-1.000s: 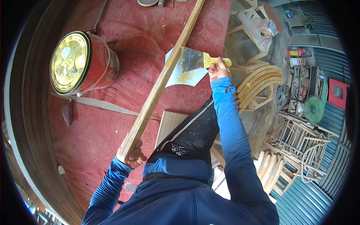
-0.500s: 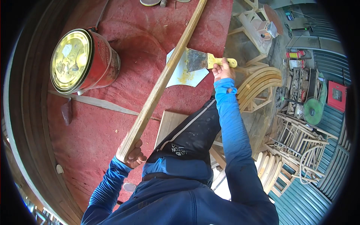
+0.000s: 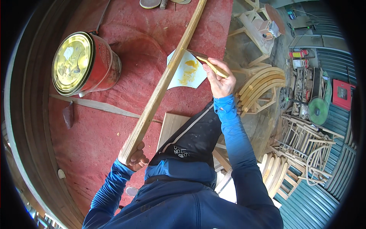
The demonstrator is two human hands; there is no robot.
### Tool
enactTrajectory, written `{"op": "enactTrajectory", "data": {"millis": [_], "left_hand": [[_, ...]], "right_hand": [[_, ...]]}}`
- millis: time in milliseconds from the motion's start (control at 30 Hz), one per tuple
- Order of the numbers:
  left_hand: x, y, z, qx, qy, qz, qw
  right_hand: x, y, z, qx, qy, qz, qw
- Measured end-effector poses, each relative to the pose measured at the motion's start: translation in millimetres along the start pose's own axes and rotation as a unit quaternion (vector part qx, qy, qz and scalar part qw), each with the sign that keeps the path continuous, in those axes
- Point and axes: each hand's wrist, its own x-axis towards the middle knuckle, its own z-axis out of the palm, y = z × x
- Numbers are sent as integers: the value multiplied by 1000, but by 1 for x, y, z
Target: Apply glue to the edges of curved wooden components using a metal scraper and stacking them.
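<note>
my left hand point(image 3: 133, 157) is down near my body, fingers curled tight around the near end of a long curved wooden strip point(image 3: 164, 82). the strip runs away from me at a slant across the red work surface point(image 3: 114, 53), all the way to the top edge of the view.

my right hand point(image 3: 219, 78) is further out, closed around the yellowish handle of a putty knife point(image 3: 204, 61). the blade end sits right against the right edge of the strip, about midway along it. can't really tell how much of the blade is touching, it's mostly edge-on from here.

under the knife and just beside the strip there's a white sheet point(image 3: 187, 70) lying on the red surface with a smear of yellow paste on it. the strip crosses over its left corner.

further left, well apart from both hands, a red can point(image 3: 85, 65) with a gold lid lies tipped on its side. a thin flat offcut point(image 3: 95, 105) lies below it.

off to the right, past the edge of the surface, there's a stack of curved wooden parts point(image 3: 263, 86).
</note>
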Motion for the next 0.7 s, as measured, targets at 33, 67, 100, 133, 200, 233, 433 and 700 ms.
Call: {"op": "enactTrajectory", "data": {"millis": [33, 67, 100, 133, 200, 233, 433, 700], "left_hand": [[1, 0, -1, 3, -17, -7, 1000], [2, 0, -1, 5, -34, -14, 999], [1, 0, -1, 6, -34, -13, 999], [0, -1, 0, -1, -23, -7, 1000], [1, -1, 0, -7, -12, -3, 1000], [1, 0, -1, 0, -18, -6, 1000], [0, 0, 0, 0, 0, -2, 1000], [0, -3, 3, 11, -5, -10, 1000]], "right_hand": [[1, 2, 2, -51, 12, -61, 997], [1, 4, 4, -102, 23, -122, 987], [0, 6, 6, -101, 23, -123, 987], [-3, 5, 7, -115, 12, -132, 984], [-6, 9, 1, -140, -34, -146, 979], [-7, 7, 1, -140, -34, -146, 979], [-21, -5, -7, -267, -121, -181, 939], [-20, -6, -2, -259, -68, -172, 948]]}}
